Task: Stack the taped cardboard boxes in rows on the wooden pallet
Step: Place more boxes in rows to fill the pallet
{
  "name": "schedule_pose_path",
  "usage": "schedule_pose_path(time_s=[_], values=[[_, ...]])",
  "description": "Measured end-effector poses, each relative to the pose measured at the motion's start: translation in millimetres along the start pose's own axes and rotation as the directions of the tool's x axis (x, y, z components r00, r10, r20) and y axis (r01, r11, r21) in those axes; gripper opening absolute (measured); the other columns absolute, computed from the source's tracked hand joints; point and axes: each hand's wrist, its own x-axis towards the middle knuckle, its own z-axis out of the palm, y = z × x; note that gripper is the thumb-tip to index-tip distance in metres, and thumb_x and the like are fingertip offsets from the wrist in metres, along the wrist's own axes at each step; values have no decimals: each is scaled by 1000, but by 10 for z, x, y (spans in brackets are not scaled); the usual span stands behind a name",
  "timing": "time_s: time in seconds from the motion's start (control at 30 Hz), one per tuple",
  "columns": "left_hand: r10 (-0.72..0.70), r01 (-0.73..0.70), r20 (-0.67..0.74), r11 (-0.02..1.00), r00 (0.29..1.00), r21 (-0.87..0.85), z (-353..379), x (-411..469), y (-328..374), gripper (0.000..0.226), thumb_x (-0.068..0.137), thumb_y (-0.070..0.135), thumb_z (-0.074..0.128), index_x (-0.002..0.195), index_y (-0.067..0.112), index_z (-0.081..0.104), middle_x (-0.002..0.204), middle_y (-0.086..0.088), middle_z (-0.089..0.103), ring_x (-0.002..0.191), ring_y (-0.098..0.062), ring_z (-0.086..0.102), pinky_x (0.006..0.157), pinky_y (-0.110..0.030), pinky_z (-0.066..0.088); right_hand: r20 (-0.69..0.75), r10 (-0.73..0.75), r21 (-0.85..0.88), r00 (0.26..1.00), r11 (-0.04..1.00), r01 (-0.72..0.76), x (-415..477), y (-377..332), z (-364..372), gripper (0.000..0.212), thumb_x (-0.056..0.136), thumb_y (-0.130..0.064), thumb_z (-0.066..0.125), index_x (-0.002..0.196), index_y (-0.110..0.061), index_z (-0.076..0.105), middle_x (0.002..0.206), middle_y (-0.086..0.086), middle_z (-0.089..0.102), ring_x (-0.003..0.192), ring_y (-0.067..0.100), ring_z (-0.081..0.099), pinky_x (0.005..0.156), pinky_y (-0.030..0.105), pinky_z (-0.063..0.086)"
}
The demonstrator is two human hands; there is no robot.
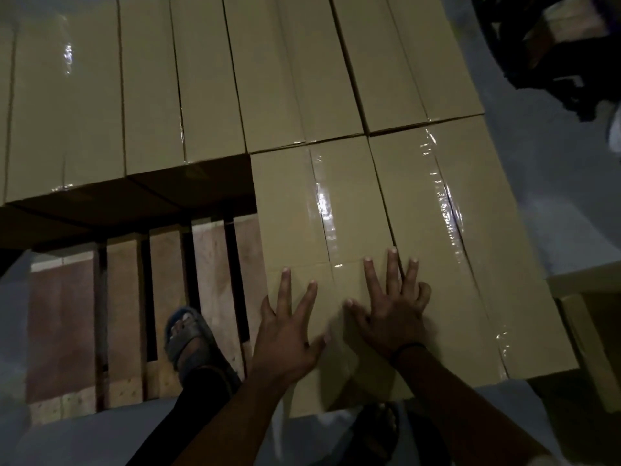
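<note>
On the near right part of the wooden pallet (124, 297), a taped cardboard box (295, 210) lies flat. It touches a second box (477, 230) on its right and the back row of boxes (201, 79) behind. Both grips are wide and hold nothing: the left hand (285, 334) and right hand (391, 319) press flat on the box's near end, fingers splayed. A sandalled foot (188, 338) rests on the bare slats.
</note>
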Motion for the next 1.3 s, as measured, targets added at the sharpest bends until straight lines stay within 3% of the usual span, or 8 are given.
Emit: schedule_pose_path(time_s=[0.23, 0.43, 0.6, 0.73, 0.83, 0.97, 1.13, 1.3], values=[[6, -8, 43, 999, 999, 51, -20, 5, -8, 98, 90, 72, 53, 157, 49, -14, 158, 5, -45, 150, -56, 1, 117, -62, 25, 72, -4, 50, 997, 999, 1, 2, -8, -56, 88, 92, -78, 27, 161, -33, -6, 166, 13, -23, 150, 48, -18, 115, 69, 6], [-91, 84, 36, 983, 995, 163, 26, -96, 175, 94, 95, 65, 49, 159, 41, -15, 161, -1, -40, 150, -55, -6, 121, -64, 16, 151, -103, 69, 983, 993, 94, -162, 198, -204, 97, 90, -81, 30, 162, -27, -6, 167, 11, -22, 153, 36, -17, 121, 53, 0], [-73, 58, 57, 971, 996, 232, 160, -309, 615, 84, 101, 49, 48, 162, 32, -7, 163, -9, -35, 149, -53, -18, 121, -64, 2, 91, -275, 89, 957, 960, 267, -667, 607, -133, 93, 92, -66, 49, 160, -9, 21, 167, 21, 5, 154, 38, 9, 121, 55, 21], [50, -100, 194, 961, 980, 258, 476, -521, 949, 98, 95, 51, 59, 161, 36, -12, 161, -6, -41, 148, -49, -26, 123, -62, -3, 124, -406, 36, 905, 913, 405, -1154, 1007, -50, 103, 87, -69, 54, 159, -4, 20, 168, 20, 5, 156, 36, 5, 125, 49, 13], [161, -223, 228, 933, 960, 281, 716, -616, 1150, 101, 92, 49, 62, 161, 38, -11, 162, -5, -38, 148, -47, -29, 123, -62, -4, 135, -485, -29, 864, 870, 493, -1382, 1249, 17, 88, 90, -50, 50, 158, -3, 22, 167, 20, 11, 155, 35, 10, 124, 48, 16], [209, -272, 218, 909, 953, 317, 925, -590, 1303, 103, 93, 39, 64, 161, 35, -14, 161, -5, -40, 145, -47, -35, 121, -61, -9, 49, -499, -12, 865, 866, 500, -1330, 1328, 74, 67, 89, -13, 39, 155, -3, 33, 164, 17, 27, 151, 31, 27, 119, 45, 31], [219, -268, 175, 900, 960, 343, 930, -498, 1375, 98, 98, 28, 59, 160, 29, -18, 161, -3, -40, 147, -45, -33, 122, -59, -9, -59, -500, -1, 864, 865, 501, -1263, 1315, 101, 51, 101, -8, 36, 151, -2, 41, 162, 14, 32, 150, 29, 31, 117, 43, 36], [243, -280, 143, 882, 959, 378, 901, -458, 1328, 99, 98, 30, 61, 161, 26, -14, 164, -2, -34, 151, -45, -23, 122, -56, -4, -39, -506, -42, 861, 862, 505, -1229, 1245, 157, 57, 95, -7, 35, 152, -2, 40, 162, 15, 33, 149, 31, 32, 114, 45, 41]])
